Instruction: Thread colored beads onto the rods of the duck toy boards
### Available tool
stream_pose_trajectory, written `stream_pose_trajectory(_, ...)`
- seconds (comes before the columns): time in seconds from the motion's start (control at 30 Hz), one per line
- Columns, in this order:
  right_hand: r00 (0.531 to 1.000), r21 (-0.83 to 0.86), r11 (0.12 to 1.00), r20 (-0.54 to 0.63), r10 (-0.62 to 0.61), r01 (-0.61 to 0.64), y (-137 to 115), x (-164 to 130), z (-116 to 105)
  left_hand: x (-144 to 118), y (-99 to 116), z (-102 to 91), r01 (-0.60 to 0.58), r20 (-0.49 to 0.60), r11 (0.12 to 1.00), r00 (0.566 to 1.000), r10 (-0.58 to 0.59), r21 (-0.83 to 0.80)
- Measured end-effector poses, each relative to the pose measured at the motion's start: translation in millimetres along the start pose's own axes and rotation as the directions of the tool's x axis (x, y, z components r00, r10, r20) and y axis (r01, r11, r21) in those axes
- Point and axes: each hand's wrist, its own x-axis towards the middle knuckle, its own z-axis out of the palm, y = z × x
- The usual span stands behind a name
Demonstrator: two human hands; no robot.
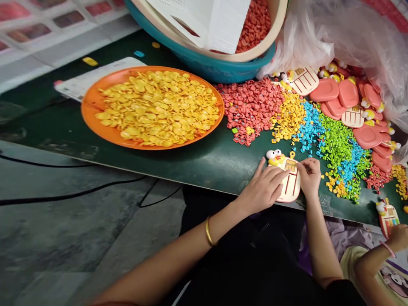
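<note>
2 hands pin our cream plastic duck-headed toy calculator (pixel 288 180) at the green table's (pixel 204 163) near edge: left hand (pixel 263 189) flat across it, right hand (pixel 309 174) pinching its upper corner.

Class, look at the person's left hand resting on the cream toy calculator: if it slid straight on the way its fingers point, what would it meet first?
The left hand points across the toy calculator toward the right hand. It would probably meet that hand's fingers first; beyond lie green beads.
</note>
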Motion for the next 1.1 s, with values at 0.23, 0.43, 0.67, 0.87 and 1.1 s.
stream_pose_trajectory(0.23,0.956,-0.136,0.964,0.219,-0.197,0.229,-18,-24,-8,3,-3,5.1,0.035,-0.075,0.996,0.996,-0.041,-0.078)
stream_pose_trajectory(0.43,0.972,-0.301,0.933,0.19,-0.142,0.195,-30,60,24,3,-3,5.1,0.041,-0.042,0.999,0.998,-0.042,-0.014)
stream_pose_trajectory(0.67,0.951,-0.326,0.9,0.209,-0.229,0.288,-15,51,6,4,2,1.8,-0.006,0.007,0.999,1.0,0.006,0.039)
stream_pose_trajectory(0.87,0.942,-0.221,0.928,0.217,-0.255,0.302,1,-7,-17,6,5,3.1,0.052,-0.088,0.998,0.995,-0.05,0.022)
stream_pose_trajectory(1.1,0.892,-0.119,0.931,0.352,-0.284,0.344,-12,4,-1,4,0,10.0,0.095,-0.111,0.995,0.989,-0.093,0.007)
